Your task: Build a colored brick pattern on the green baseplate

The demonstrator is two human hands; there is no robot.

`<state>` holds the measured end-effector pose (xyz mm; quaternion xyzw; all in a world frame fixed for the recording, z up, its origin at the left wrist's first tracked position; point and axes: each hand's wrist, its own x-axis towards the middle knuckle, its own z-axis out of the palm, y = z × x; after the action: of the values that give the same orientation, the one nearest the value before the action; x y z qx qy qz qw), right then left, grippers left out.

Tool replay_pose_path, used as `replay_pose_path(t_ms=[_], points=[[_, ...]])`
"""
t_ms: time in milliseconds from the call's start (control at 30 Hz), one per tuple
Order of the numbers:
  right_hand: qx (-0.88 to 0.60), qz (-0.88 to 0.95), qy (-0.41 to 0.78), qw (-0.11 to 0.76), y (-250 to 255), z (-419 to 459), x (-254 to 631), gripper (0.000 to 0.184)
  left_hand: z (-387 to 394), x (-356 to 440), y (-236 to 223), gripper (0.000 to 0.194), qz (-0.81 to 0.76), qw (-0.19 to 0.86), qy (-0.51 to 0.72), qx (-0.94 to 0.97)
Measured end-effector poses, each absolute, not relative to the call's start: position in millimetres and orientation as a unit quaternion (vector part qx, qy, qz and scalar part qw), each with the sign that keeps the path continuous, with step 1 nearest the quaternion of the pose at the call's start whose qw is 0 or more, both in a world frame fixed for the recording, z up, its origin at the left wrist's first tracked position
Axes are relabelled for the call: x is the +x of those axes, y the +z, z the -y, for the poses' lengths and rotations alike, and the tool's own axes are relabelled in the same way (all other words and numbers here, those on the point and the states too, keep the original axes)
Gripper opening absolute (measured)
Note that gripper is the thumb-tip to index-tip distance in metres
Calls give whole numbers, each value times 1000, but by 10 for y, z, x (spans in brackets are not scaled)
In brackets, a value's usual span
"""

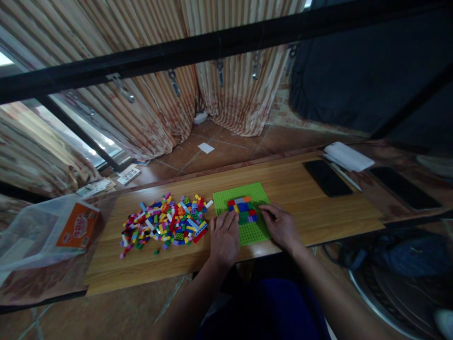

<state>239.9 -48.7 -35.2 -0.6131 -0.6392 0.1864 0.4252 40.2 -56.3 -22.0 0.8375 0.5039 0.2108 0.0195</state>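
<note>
A green studded baseplate (264, 235) lies on the wooden board in front of me. On it is a low build of toy bricks (244, 208) in red, blue, orange, yellow, grey, green and purple. My left hand (224, 238) rests over the plate's left side, fingers stretched forward, tips against the build's left edge and partly hiding it. At the plate's right edge, my right hand (281, 224) has thumb and forefinger pinched together beside the build; anything between them is too small to make out. Left of the plate spreads a pile of loose, mixed-colour toy bricks (170, 219).
A clear plastic bin (31, 226) with an orange label stands at the far left. To the right lie a black phone (327, 178), a white pen-like stick (346, 177), a white case-like object (348, 157) and another dark flat device (405, 188). A dark metal bar (212, 46) crosses above.
</note>
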Motion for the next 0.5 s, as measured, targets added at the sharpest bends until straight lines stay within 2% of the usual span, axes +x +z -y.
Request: replay_pose_path(t_ms=[233, 500], points=[[-610, 649, 173, 420, -400, 485, 2410, 27, 539, 343, -213, 37, -490, 52, 183, 851], [-604, 654, 176, 420, -370, 470, 2436, 28, 532, 296, -236, 49, -480, 106, 243, 836]])
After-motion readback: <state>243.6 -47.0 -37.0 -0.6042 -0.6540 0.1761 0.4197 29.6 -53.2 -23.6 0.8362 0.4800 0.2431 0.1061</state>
